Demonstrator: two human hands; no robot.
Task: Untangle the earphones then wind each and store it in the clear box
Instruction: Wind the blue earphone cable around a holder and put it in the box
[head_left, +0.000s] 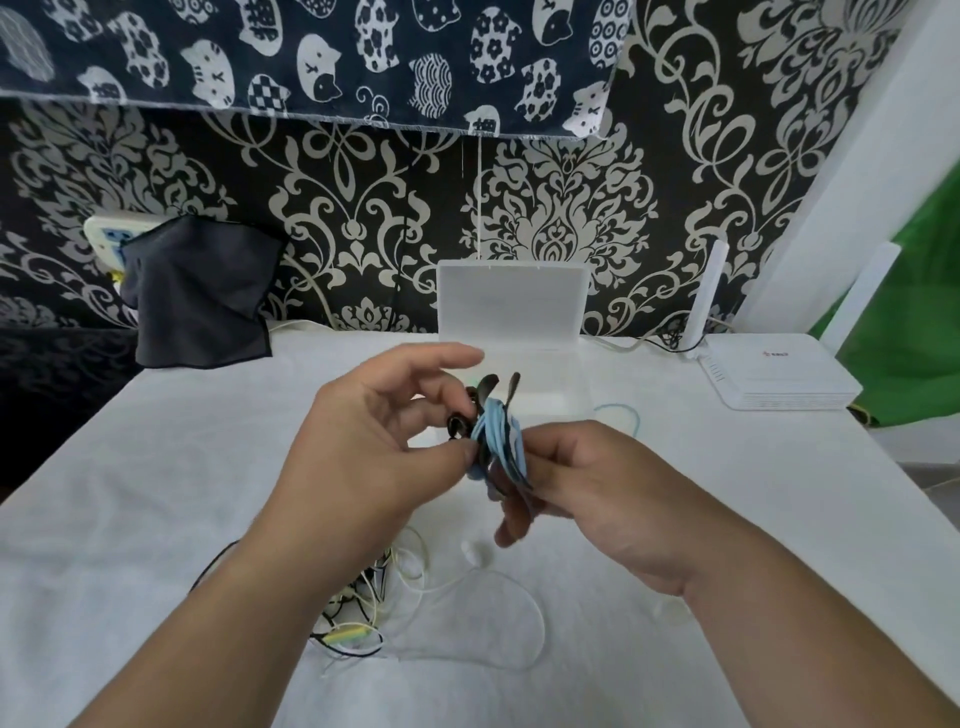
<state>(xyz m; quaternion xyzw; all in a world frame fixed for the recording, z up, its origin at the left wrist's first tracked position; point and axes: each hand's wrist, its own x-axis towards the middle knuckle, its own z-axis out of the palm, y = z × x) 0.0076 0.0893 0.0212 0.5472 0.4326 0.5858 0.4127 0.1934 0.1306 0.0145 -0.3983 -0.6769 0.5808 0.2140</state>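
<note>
Both hands meet above the white counter (156, 467), in front of the clear box (514, 312), whose lid stands open against the wall. The right hand (597, 488) has its fingers curled around a wound bundle of blue earphones (498, 441), gripping it from the right. The left hand (374, 441) pinches the bundle's left edge with its thumb and a curled finger, while its index finger stretches out loosely above. On the counter below the wrists lies a tangle of white, black and yellow earphones (363, 608).
</note>
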